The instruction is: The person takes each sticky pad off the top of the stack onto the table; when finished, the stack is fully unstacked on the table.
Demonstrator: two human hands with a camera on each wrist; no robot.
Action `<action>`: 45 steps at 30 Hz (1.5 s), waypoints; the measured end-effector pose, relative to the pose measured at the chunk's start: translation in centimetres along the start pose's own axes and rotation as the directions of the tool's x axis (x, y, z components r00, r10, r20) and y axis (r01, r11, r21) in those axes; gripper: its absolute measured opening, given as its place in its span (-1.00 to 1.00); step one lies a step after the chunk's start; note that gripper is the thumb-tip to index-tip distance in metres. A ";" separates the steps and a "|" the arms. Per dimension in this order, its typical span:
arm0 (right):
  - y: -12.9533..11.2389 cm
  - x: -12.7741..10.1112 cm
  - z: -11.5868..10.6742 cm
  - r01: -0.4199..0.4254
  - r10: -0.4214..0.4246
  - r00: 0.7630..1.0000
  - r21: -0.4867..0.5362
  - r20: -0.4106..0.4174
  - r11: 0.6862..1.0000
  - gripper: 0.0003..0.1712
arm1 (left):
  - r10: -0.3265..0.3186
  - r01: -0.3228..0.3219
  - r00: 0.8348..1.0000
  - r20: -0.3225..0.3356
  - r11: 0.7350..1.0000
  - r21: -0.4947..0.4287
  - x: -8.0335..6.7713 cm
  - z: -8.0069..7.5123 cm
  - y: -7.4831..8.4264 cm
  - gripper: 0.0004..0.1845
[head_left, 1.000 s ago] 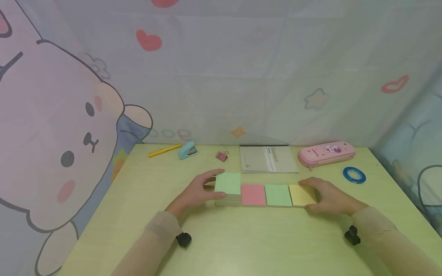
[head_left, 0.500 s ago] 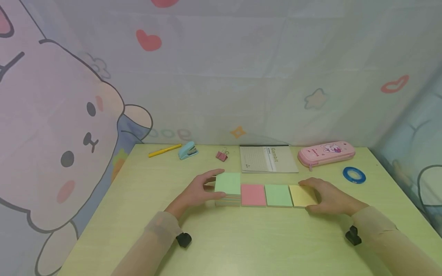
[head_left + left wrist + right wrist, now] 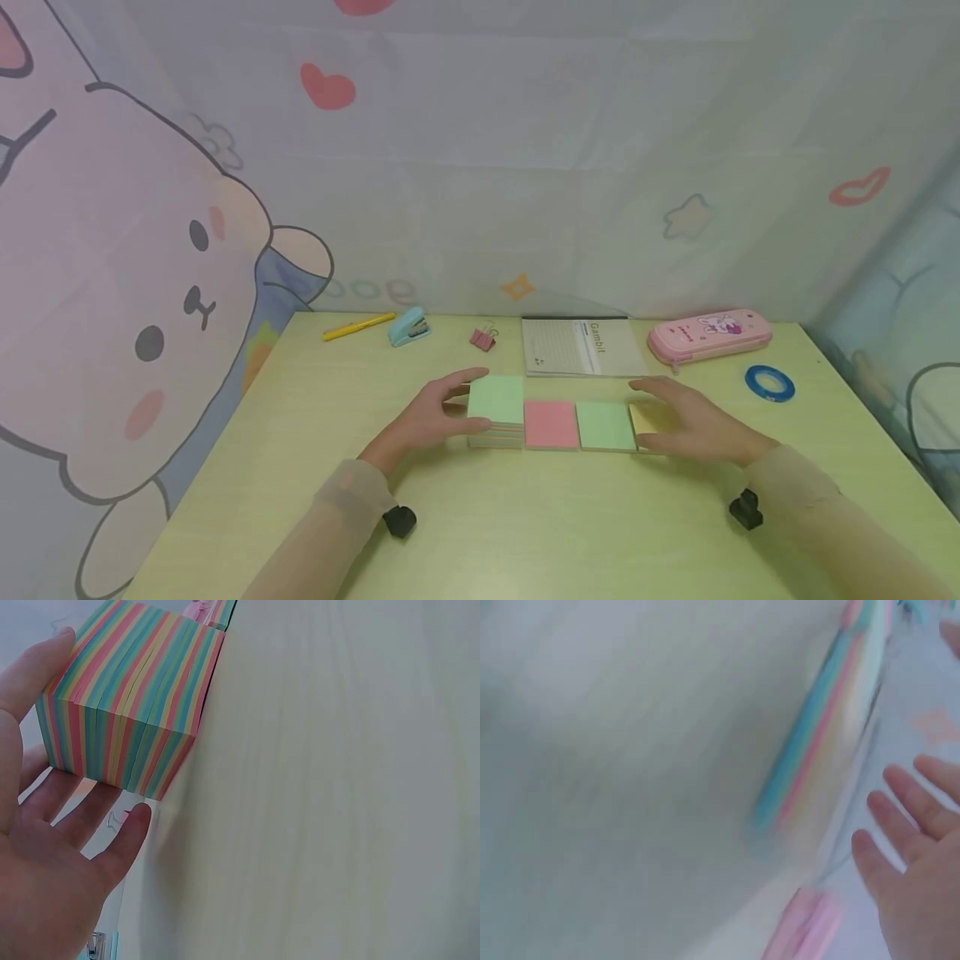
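Note:
At the left end of a row stands a stack of sticky note pads (image 3: pixel 496 400) with a pale green top. My left hand (image 3: pixel 435 412) grips it from the left, thumb on the near side and fingers behind. Striped pad edges (image 3: pixel 127 697) fill the upper left of the left wrist view. To the right, lying flat, come a pink sticky note pad (image 3: pixel 551 425), a green one (image 3: pixel 606 427) and a yellow one (image 3: pixel 643 418). Over the yellow pad is my right hand (image 3: pixel 697 421), thumb and fingers apart, hiding part of it. The right wrist view, blurred, shows its fingers (image 3: pixel 900 825) spread.
Along the back of the table lie a yellow pen (image 3: pixel 358 326), a light blue stapler (image 3: pixel 408 327), a pink binder clip (image 3: pixel 483 337), a notebook (image 3: pixel 581 346) and a pink pencil case (image 3: pixel 708 334). A blue tape roll (image 3: pixel 785 391) lies at the right. A printed cloth (image 3: pixel 480 167) hangs behind.
My right hand has let go of the yellow pad's edges and shifted left over it, its fingers now near the green pad. The left hand and the stack have stayed in place.

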State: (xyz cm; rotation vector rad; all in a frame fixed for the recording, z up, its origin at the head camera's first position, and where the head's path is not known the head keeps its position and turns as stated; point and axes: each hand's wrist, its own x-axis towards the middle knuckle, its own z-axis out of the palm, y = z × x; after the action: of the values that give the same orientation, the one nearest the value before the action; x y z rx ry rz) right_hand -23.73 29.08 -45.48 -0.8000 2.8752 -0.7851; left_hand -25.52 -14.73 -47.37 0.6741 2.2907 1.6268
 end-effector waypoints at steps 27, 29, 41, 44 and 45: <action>-13.5 9.9 5.7 0.278 -0.274 0.960 0.108 -0.052 0.954 -0.10 | 0.061 -0.061 0.998 0.018 0.998 0.010 0.4 0.2 0.5 -0.08; -13.1 9.9 5.8 0.268 -0.264 0.963 0.099 -0.052 0.958 -0.12 | 0.059 -0.059 0.998 0.019 0.998 0.009 0.3 0.2 0.5 -0.08; -10.5 7.2 4.0 0.152 -0.142 0.988 0.184 -0.063 0.971 -0.03 | 0.005 -0.005 1.000 0.003 0.999 0.053 -0.1 0.0 0.0 -0.15; -9.7 6.4 3.3 0.138 -0.128 0.989 0.149 -0.072 0.979 -0.07 | 0.005 -0.005 1.000 0.007 0.999 0.044 -0.1 -0.1 0.1 -0.15; -9.4 6.2 3.0 0.140 -0.130 0.988 0.124 -0.079 0.982 -0.09 | 0.005 -0.005 1.000 0.010 0.999 0.040 -0.1 -0.1 0.1 -0.15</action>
State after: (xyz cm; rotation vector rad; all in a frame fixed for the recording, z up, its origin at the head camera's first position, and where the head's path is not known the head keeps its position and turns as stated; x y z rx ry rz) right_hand -24.09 17.69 -43.00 -0.9782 2.8178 -1.0231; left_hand -25.43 -14.88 -47.26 0.6961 2.3219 1.5805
